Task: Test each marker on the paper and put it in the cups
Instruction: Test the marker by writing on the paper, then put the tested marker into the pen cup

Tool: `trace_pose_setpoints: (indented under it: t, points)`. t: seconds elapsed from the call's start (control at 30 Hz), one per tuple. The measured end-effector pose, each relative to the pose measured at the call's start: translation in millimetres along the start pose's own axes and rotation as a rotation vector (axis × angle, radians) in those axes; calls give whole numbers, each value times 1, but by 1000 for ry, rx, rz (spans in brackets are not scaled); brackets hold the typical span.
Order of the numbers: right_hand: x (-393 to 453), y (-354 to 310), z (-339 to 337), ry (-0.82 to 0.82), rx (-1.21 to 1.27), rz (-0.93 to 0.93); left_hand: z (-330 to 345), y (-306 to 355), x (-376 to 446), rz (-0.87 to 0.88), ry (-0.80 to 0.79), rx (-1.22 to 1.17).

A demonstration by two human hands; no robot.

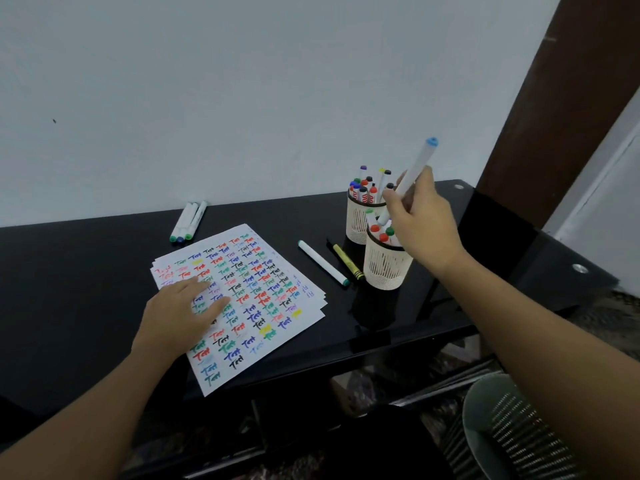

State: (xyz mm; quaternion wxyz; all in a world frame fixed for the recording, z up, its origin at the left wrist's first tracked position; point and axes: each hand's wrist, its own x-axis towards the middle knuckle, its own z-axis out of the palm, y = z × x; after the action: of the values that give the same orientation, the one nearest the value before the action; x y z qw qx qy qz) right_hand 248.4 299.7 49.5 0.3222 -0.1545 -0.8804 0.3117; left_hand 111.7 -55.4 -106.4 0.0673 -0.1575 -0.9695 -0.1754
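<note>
Both hands are over the black desk (86, 271). His or her right hand (420, 216) grips a white marker with a light blue cap (417, 169), cap end up, its lower end just above the near cup (386, 266). That cup, under the right hand, holds markers with red and green caps. Touching it behind, the far cup (358, 220) is packed with upright markers capped in blue, red, black and purple. Left of the right hand, a white marker (323, 263) and a yellow crayon (348, 261) lie on the desk. Fingers relaxed and spread, the left hand (181, 311) presses flat on the paper (277, 323), a stack covered in coloured test marks. Beyond the left hand lie three more markers (188, 221).
</note>
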Motion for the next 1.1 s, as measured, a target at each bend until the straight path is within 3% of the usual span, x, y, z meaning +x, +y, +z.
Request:
trace_pose_setpoints:
  t: [0.37, 0.5, 0.63, 0.73, 0.9, 1.1]
  points:
    - [25, 17, -1, -159, -128, 132, 0, -2, 0, 10, 5, -5]
    - [31, 21, 3, -94, -216, 43, 0, -2, 1, 12, 1, 7]
    - [29, 22, 3, -67, -81, 61, 1, -2, 1, 8, 2, 12]
    - [23, 25, 5, -39, -182, -63, 0, -2, 1, 7, -2, 15]
    - [19, 30, 9, -144, -328, -74, 0, -2, 2, -2, -14, 6]
    - [27, 30, 9, -143, -353, -86, 0, -2, 3, -7, -23, 9]
